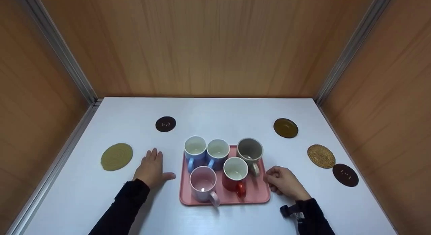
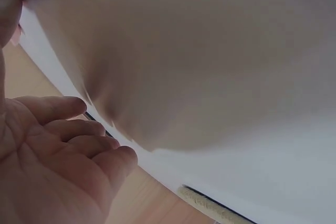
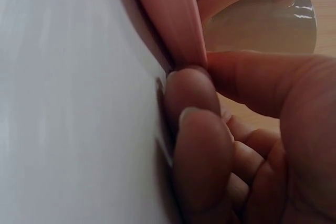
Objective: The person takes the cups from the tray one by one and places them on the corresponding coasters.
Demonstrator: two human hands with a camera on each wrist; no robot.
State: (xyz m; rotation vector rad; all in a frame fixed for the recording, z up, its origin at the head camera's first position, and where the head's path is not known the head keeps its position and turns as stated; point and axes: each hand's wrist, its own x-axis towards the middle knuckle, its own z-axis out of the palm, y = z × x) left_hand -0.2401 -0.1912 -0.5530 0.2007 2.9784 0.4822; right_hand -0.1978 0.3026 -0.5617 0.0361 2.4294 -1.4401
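A pink tray (image 1: 259, 194) lies on the white table and carries several mugs. My right hand (image 1: 284, 181) pinches the tray's right edge; in the right wrist view the thumb is on top of the rim (image 3: 181, 30) and fingertips tuck under it. Two blue mugs (image 1: 195, 157) (image 1: 217, 161) stand at the tray's back left, a grey mug (image 1: 250, 152) at the back right. In front are a red mug (image 1: 232, 182) and a pale pink mug (image 1: 202, 188). Left of the tray, my left hand (image 1: 151, 170) is spread low over the table, fingers straight, thumb toward the tray, holding nothing.
A green round coaster (image 1: 117, 157) lies left of my left hand, a dark brown one (image 1: 165, 124) behind it. On the right lie an olive-brown coaster (image 1: 286, 128), a woven gold coaster (image 1: 321, 156) and another dark one (image 1: 345, 175). Wooden walls (image 1: 208, 43) enclose the table.
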